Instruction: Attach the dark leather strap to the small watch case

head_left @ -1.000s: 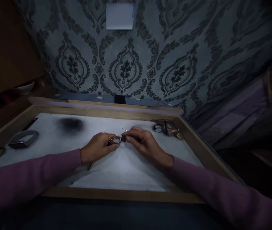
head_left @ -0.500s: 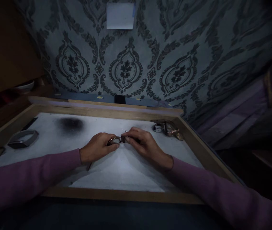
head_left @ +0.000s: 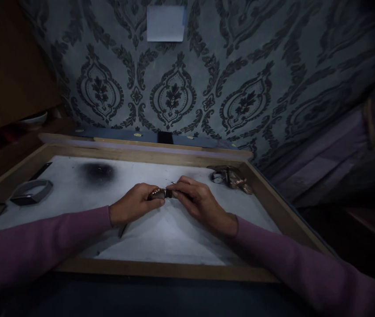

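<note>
My left hand (head_left: 134, 201) grips a round wristwatch (head_left: 157, 193) between thumb and fingers, at the middle of the white-lined tray. Its rim looks gold-coloured, and part of it is hidden by the fingers. My right hand (head_left: 202, 202) pinches a short dark strap (head_left: 169, 193) at the watch's right side. Whether the strap is joined to the watch, I cannot tell. A thin, pin-like metal piece (head_left: 172, 182) shows just above the right fingertips; it is too small to name. Both hands are closed and close together above the white surface.
A grey smartwatch-like band (head_left: 31, 193) stands at the left of the wooden tray (head_left: 161, 268). Several watches (head_left: 230, 177) lie heaped at the back right. A dark smudge (head_left: 98, 171) marks the white lining. Raised wooden walls edge the tray, with a patterned wall (head_left: 174, 97) behind.
Both hands stay nearly in place. The watch is slightly tilted, its face showing darker, and the dark strap and thin metal piece have shifted a little at the right fingertips.
</note>
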A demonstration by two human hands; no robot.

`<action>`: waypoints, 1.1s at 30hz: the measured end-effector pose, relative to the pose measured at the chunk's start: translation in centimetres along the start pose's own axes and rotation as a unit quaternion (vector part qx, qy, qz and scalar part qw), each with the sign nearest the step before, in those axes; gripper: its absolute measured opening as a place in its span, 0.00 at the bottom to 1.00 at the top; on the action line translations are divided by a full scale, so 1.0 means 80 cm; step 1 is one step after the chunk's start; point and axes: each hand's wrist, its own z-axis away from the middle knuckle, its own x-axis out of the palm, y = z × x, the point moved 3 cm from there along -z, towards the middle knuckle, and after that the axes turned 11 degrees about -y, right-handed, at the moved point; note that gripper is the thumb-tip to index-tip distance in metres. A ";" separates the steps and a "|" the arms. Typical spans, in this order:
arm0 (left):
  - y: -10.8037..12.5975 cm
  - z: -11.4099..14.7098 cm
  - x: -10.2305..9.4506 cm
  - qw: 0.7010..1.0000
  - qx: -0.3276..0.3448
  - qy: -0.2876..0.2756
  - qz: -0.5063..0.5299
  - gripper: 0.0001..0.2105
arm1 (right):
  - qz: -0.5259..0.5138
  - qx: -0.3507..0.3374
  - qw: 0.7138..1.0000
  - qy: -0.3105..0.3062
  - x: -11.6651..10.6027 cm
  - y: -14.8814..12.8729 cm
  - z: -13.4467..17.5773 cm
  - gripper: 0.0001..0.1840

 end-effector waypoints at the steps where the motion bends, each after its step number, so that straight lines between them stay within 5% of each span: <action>1: 0.001 0.000 0.000 1.000 -0.001 -0.005 0.016 0.12 | 0.000 -0.001 1.000 0.000 0.000 -0.001 0.000 0.13; 9: 0.001 -0.001 0.003 0.992 -0.044 -0.051 0.109 0.14 | 0.001 0.001 1.000 -0.008 0.000 -0.002 0.001 0.12; 33: 0.012 0.004 0.006 0.981 -0.041 -0.020 0.186 0.13 | -0.048 0.022 0.998 -0.024 -0.003 -0.010 0.000 0.10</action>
